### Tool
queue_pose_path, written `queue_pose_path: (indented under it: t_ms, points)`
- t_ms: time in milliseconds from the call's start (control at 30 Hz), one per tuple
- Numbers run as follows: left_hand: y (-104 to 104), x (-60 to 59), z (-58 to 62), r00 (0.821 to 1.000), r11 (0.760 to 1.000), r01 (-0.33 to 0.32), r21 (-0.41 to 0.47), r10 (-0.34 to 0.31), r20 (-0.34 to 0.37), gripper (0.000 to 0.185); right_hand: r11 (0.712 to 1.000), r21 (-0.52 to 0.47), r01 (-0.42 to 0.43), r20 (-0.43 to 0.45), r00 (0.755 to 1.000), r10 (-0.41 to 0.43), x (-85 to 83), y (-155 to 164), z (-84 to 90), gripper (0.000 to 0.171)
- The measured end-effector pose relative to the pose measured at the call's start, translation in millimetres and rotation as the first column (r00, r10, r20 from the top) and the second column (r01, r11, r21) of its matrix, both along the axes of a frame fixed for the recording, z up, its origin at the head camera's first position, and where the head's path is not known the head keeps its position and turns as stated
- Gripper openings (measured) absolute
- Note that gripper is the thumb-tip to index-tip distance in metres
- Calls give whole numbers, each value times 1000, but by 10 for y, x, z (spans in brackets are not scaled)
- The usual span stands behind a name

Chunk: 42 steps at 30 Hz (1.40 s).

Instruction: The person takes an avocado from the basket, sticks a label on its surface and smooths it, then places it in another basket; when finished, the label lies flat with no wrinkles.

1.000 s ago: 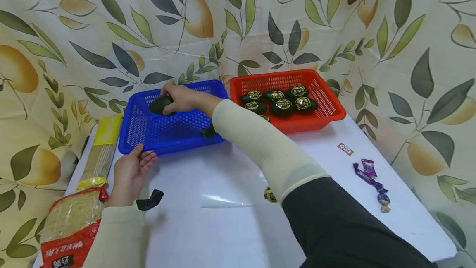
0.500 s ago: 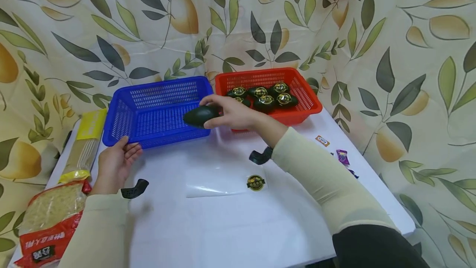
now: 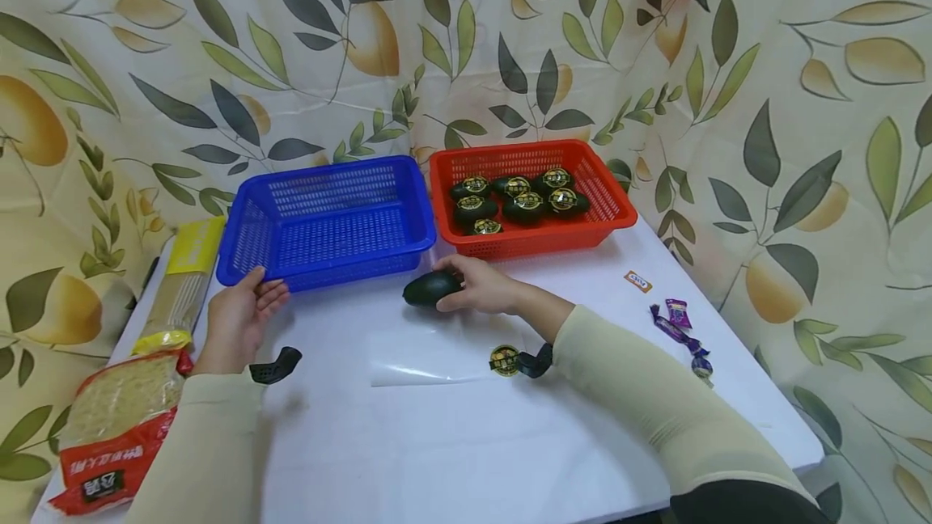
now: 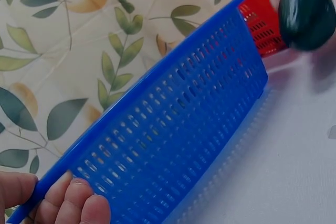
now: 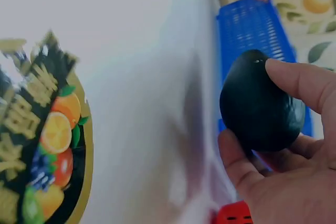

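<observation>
My right hand (image 3: 484, 285) holds a dark green avocado (image 3: 429, 289) above the white table, in front of the gap between the two baskets. In the right wrist view the thumb and fingers go round this avocado (image 5: 260, 103), and no label shows on it. With thumb and fingers, my left hand (image 3: 239, 318) grips the near left rim of a blue plastic basket (image 3: 328, 272); the left wrist view shows the rim (image 4: 79, 148) between them. No fruit is visible inside that basket. Beside it, a red basket (image 3: 527, 246) bears several avocados (image 3: 524, 206) with black and gold labels.
A clear plastic sheet (image 3: 429, 354) with one black and gold sticker (image 3: 504, 360) lies in front of my right hand. Packed noodles (image 3: 175, 289) and a red bag (image 3: 120, 435) line the left edge. Wrapped sweets (image 3: 677, 334) and a small orange packet (image 3: 637, 281) lie right.
My right hand has carried the avocado out of the blue basket, to the right and down over the table. The left hand stays at the blue basket's rim.
</observation>
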<state>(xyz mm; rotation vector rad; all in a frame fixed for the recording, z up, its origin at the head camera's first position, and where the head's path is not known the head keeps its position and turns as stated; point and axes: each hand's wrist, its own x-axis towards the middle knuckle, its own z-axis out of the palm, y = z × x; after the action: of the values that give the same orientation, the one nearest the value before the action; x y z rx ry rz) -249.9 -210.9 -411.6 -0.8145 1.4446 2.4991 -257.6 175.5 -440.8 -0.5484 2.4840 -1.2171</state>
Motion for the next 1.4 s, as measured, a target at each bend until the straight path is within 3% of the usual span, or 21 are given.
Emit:
queue_pose_path:
  t_ms: [167,333,467,600,700,767,800,867,933,1000,1100,1167,1200,1233,1267,1333,1400]
  points:
    - [32,-3,-15,1000,1000,8,-18,-7,22,26,1000,-1,22,-11,1000,-22,-120,-104,-143,62]
    - [42,4,-19,1000,999,6,-52,-5,24,30,989,104,105,-83,992,-97,-162,-231,-214,61]
    - [52,21,-26,1000,997,-4,-72,5,9,31,974,141,175,-157,976,-153,-148,-314,-230,65]
    - [67,53,-73,1000,996,6,-86,-4,15,32,968,145,206,-166,969,-182,-100,-336,-185,75]
    - [132,107,-120,997,987,73,-142,-72,10,33,972,165,166,-146,979,-142,-32,-266,-119,81]
    - [241,173,-157,985,960,161,-228,-170,-23,33,978,169,124,-135,986,-102,52,-164,-71,80]
    - [328,223,-179,973,936,199,-292,-224,-55,33,981,161,104,-132,988,-83,111,-96,-40,76]
    - [544,348,-225,925,848,269,-456,-360,-125,33,988,133,76,-135,989,-57,257,58,23,67]
    - [809,494,-270,842,722,315,-616,-512,-169,31,990,123,72,-156,986,-52,431,222,73,57]
    - [1102,653,-306,728,553,323,-768,-664,-172,27,987,142,69,-193,980,-41,617,377,101,44]
    - [1520,855,-335,531,247,294,-923,-845,-57,23,972,227,61,-260,966,0,869,550,78,32]
    - [1764,945,-360,429,62,226,-972,-902,42,22,951,304,47,-297,954,48,1015,616,35,26]
    - [1870,974,-379,391,-17,199,-980,-916,95,23,938,344,40,-306,949,71,1080,634,17,27]
    - [1965,992,-396,363,-85,162,-983,-921,140,25,924,380,34,-306,948,91,1139,649,-6,28]
    - [2047,1002,-416,348,-141,133,-981,-920,179,28,908,417,31,-306,946,108,1190,657,-27,30]
    - [2171,994,-460,338,-215,95,-972,-911,234,35,878,478,30,-299,945,130,1259,658,-79,37]
    - [2239,975,-499,339,-271,81,-959,-897,282,41,856,515,36,-295,945,137,1296,644,-125,44]
